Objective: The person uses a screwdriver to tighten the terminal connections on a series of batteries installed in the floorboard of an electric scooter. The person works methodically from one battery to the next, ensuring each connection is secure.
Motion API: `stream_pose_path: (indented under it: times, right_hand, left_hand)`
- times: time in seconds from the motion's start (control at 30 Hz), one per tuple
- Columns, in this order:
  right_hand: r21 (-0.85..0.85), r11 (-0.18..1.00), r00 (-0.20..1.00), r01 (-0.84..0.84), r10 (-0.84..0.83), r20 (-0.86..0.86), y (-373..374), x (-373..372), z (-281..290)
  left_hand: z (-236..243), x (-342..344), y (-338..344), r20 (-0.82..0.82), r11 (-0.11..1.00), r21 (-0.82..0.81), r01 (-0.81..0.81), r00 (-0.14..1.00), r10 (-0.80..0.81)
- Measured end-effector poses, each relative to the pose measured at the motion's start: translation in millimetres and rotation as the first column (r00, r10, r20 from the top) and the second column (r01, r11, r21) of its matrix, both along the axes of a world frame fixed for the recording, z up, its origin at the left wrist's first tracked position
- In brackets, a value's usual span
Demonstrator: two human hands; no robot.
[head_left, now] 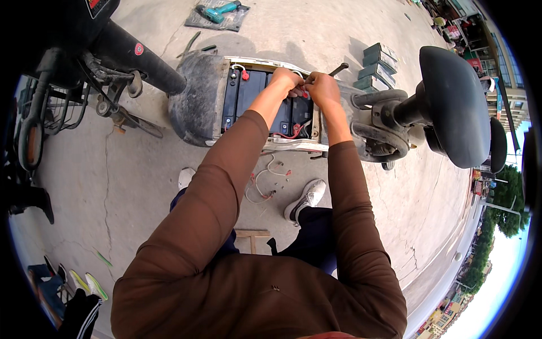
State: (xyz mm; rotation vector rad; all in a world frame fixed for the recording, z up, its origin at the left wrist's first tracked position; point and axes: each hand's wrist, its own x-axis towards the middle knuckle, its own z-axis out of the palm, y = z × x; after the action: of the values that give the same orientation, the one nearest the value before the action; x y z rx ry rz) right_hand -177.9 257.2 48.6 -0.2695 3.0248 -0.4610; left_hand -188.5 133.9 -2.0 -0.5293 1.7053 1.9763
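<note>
Dark batteries [248,93] lie side by side in the open footwell of an electric scooter [195,96]. Over their far right end, my left hand [287,83] and my right hand [323,90] meet with fingertips pinched together. Just beneath the fingers shows a red terminal cap [305,95]; what the fingertips grip is covered by the hands. At the far left corner, a white cable ends in another red cap [245,75]. Along the near edge, a red cable [294,131] runs to a terminal.
Loose white cables with red ends [259,183] lie on the concrete by my shoe [307,198]. Battery blocks [378,65] stand beyond the scooter, right of its seat [454,107] line. A teal power drill [217,12] rests on a grey sheet at the back. Another person's shoes [87,284] show lower left.
</note>
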Motion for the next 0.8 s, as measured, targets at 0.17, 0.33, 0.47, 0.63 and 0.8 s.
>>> stream_pose_path:
  times: [0.17, 0.33, 0.47, 0.63, 0.8]
  right_hand:
    - [-0.133, 0.99, 0.996, 0.037, -0.026, 0.085, 12, -6, -9]
    - [-0.21, 0.977, 0.995, -0.038, 0.057, 0.082, 12, -6, -5]
    - [-0.143, 0.99, 0.998, -0.021, 0.029, 0.055, 10, -7, -7]
    - [-0.178, 0.983, 0.995, 0.036, -0.019, 0.097, 16, -8, -11]
    - [-0.21, 0.978, 0.996, 0.016, 0.003, 0.09, 12, -7, -7]
  left_hand:
    - [-3, -1, 1, 0.043, 0.999, -0.006, 0.041, 0.998, -0.041]
    - [-32, -15, 4, -0.022, 0.955, -0.257, 0.147, 0.987, -0.158]
    - [-38, -17, 6, -0.021, 0.956, -0.268, 0.116, 0.992, -0.126]
    - [-9, -1, 5, 0.072, 1.0, 0.012, 0.008, 0.997, -0.009]
    - [-12, -4, 2, 0.069, 0.998, -0.061, 0.009, 0.998, -0.005]
